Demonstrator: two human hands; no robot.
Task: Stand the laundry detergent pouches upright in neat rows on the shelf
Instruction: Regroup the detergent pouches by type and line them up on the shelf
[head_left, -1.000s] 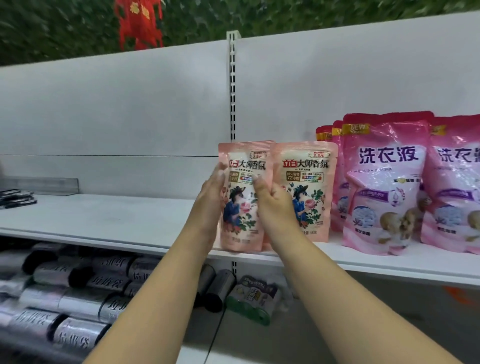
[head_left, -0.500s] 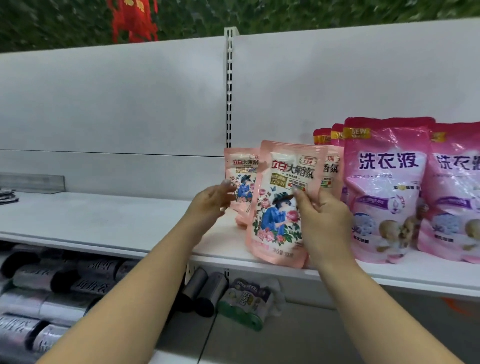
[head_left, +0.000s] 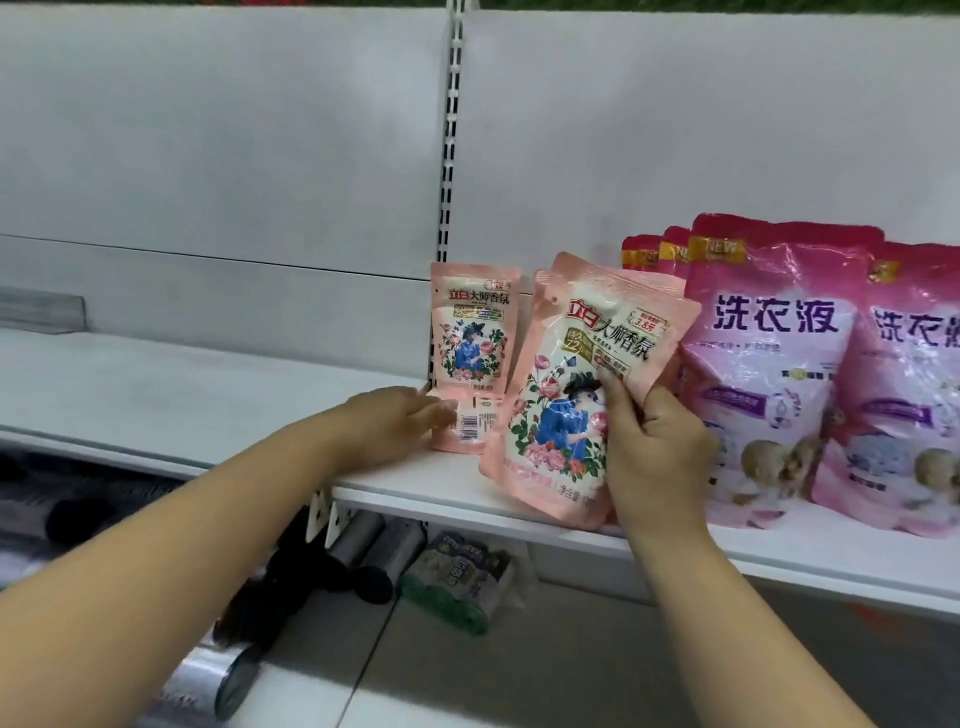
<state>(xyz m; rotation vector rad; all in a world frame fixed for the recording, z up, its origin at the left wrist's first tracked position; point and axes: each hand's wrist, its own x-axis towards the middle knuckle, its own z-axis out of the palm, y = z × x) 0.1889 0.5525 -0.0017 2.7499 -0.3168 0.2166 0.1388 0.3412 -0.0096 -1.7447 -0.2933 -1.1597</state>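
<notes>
A small pink floral detergent pouch (head_left: 474, 332) stands upright at the back of the white shelf (head_left: 208, 405), by the slotted upright. In front of it another pouch (head_left: 470, 427) lies flat, barcode side up. My left hand (head_left: 395, 426) reaches to its left edge, fingers stretched out and touching it. My right hand (head_left: 657, 457) grips a tilted pouch (head_left: 566, 395) by its right side at the shelf's front edge. The top of a second like pouch shows just behind it.
Large pink pouches (head_left: 769, 364) stand in rows right of my right hand, another (head_left: 914, 395) at the frame edge. The lower shelf holds black and silver rolls (head_left: 363, 545) and a green pack (head_left: 457, 582). The shelf's left part is bare.
My left hand let go of the rear pouch, which now stands at the back, and dropped to the flat pouch. My right hand's pouch tilted further and the camera moved closer.
</notes>
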